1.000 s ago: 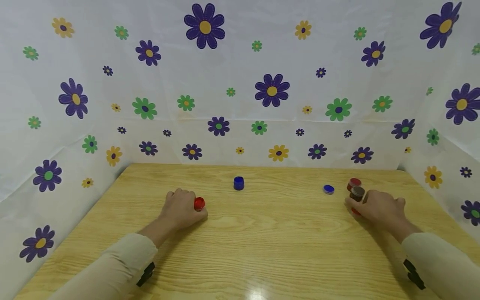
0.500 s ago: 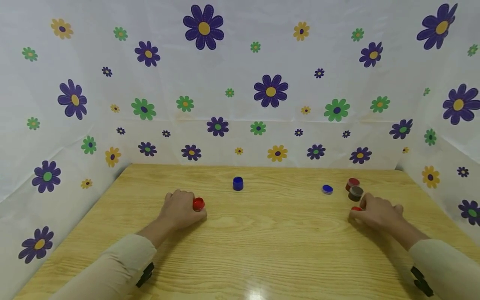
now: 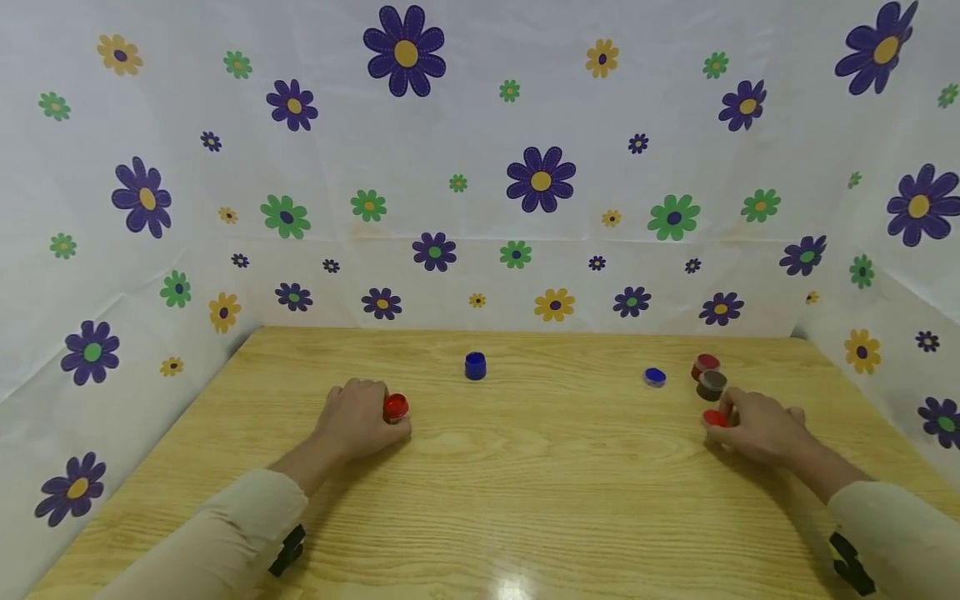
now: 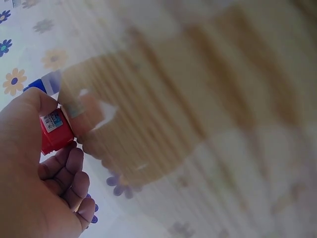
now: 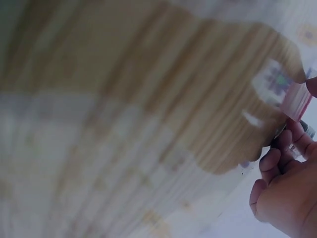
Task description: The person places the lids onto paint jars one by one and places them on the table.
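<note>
On the left of the table, my left hand grips a small red paint pot whose top is uncovered, showing red paint. The left wrist view shows a white label on this red pot, held between thumb and fingers. Over on the right, my right hand pinches a red lid between thumb and finger at the tabletop. Its clear rim shows pinkish in the right wrist view, where the lid sits at the fingertips. Just behind the right fingers stands a dark brown-grey pot.
A dark red pot stands behind the dark one, close against it. To their left lies a blue lid. An uncovered blue paint pot stands near the table's back middle. White flowered cloth surrounds the wooden table.
My right hand has drawn back from the dark pot, toward me and right. The red lid, mostly covered before, now shows between its thumb and finger. The left hand keeps its grip.
</note>
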`<action>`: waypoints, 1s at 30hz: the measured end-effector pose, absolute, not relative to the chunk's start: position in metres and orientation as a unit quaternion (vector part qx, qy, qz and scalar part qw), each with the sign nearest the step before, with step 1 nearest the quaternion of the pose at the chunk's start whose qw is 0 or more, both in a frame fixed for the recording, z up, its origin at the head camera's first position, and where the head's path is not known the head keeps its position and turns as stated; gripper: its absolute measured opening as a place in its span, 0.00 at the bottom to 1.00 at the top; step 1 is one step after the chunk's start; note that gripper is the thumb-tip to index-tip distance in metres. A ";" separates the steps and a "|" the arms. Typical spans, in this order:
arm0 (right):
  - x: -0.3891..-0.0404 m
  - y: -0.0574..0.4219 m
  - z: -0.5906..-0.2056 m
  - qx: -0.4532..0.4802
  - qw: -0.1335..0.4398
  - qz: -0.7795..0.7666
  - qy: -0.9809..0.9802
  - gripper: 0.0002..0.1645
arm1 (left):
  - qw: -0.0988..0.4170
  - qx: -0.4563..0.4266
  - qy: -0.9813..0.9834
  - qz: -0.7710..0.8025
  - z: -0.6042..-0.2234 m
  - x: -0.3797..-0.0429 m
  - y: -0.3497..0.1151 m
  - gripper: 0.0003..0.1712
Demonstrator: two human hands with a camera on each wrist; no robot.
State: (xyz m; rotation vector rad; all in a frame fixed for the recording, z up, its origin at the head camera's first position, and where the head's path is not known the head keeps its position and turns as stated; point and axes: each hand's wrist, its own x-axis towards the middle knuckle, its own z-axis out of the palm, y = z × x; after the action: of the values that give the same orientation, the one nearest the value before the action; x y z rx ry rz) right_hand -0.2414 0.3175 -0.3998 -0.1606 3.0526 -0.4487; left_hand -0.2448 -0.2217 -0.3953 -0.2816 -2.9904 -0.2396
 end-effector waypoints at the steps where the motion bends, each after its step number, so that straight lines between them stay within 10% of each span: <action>1: -0.241 0.317 -0.400 -0.056 0.024 -0.145 0.988 0.23 | 0.063 -0.094 -0.991 -0.077 -0.395 -0.244 -0.221 0.18; 30: -0.238 0.309 -0.391 -0.018 0.050 -0.296 0.954 0.23 | 0.060 -0.166 -0.983 -0.054 -0.399 -0.251 -0.196 0.19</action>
State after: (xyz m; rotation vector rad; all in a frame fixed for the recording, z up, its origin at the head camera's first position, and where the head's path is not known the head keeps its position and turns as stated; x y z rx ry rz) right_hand -0.2378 0.3094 -0.3913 -0.0562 2.9037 -0.9012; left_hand -0.2509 -0.1963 -0.3991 -0.5035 -2.9752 -0.1628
